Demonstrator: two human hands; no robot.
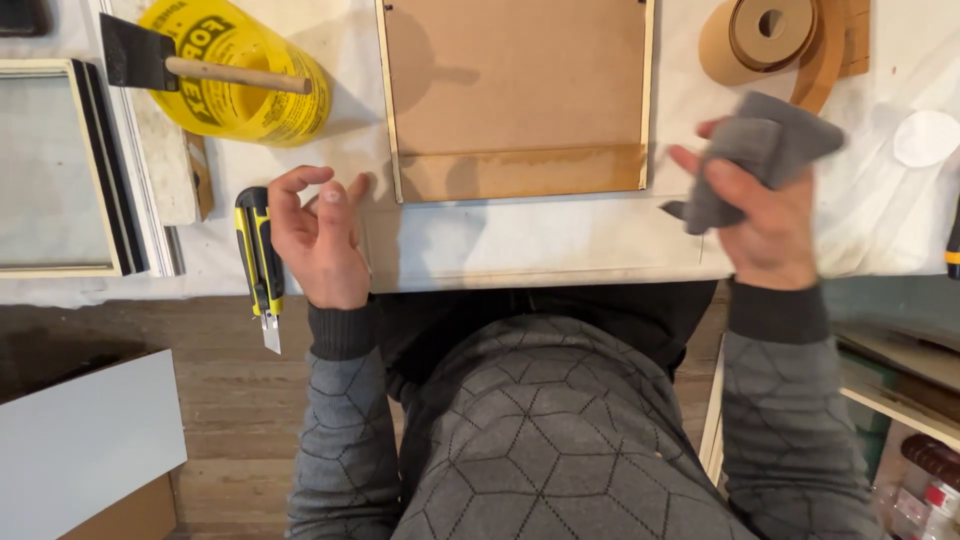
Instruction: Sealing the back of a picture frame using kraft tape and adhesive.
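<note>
Your right hand (765, 225) has a crumpled grey cloth (765, 150) bunched in its fingers (725, 180), which are curled shut around it, just off the desk's (520, 245) front edge at about four o'clock from the brown-backed picture frame (515, 95). That frame lies face down, flat on the white-covered desk, its long sides running twelve to six, its near edge at about ten o'clock from the cloth and close to it. The right hand is the nearer one to the frame's lower right corner.

Your left hand (320, 240) holds nothing; its fingers are loosely curled, half open, above the desk edge. A yellow and black utility knife (260, 262) lies just beside it at nine o'clock, its long axis twelve to six, blade end toward you and overhanging the edge. The frame's lower left corner sits near, at two o'clock from this hand.
</note>
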